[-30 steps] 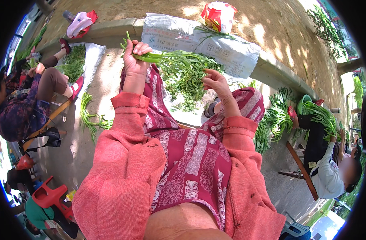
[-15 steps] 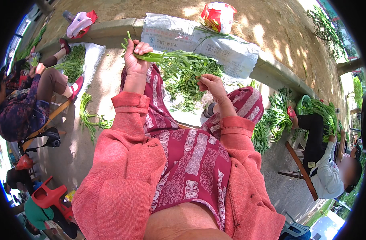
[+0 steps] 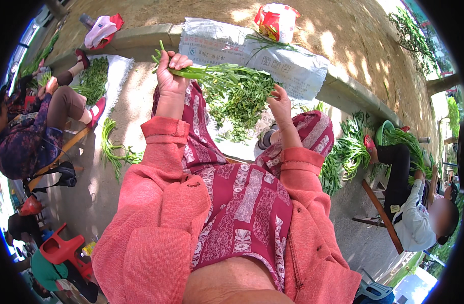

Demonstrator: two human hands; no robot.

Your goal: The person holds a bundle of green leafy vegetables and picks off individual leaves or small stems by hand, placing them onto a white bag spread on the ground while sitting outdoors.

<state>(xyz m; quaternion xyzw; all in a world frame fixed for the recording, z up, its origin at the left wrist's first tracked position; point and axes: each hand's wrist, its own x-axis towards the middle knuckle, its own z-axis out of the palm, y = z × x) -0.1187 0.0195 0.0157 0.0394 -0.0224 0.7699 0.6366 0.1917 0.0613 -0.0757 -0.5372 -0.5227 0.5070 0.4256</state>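
My left hand [image 3: 173,72] is closed around a bunch of leafy green stems [image 3: 204,74]; the stem ends stick out past the thumb, and the leaves point right. Off to the right, apart from the bunch, is my right hand [image 3: 279,101], its fingers bent and tips drawn together beside the edge of a leaf pile. Whether a bit of leaf is between those fingertips is too small to make out. The pile of loose green leaves [image 3: 237,109] lies on the ground between my knees, below the held bunch.
A white printed sack [image 3: 217,40] lies along the stone curb [image 3: 146,35], with a red-and-white bag [image 3: 276,23] behind it. Loose stems [image 3: 113,144] lie at left, more greens [image 3: 351,147] at right. People sit on both sides, near a red plastic chair [image 3: 64,248] and a green basket [image 3: 383,130].
My right hand has moved right and slightly away from the bunch's leaf tips, toward the pile's edge. My left hand keeps its hold on the bunch, almost unmoved.
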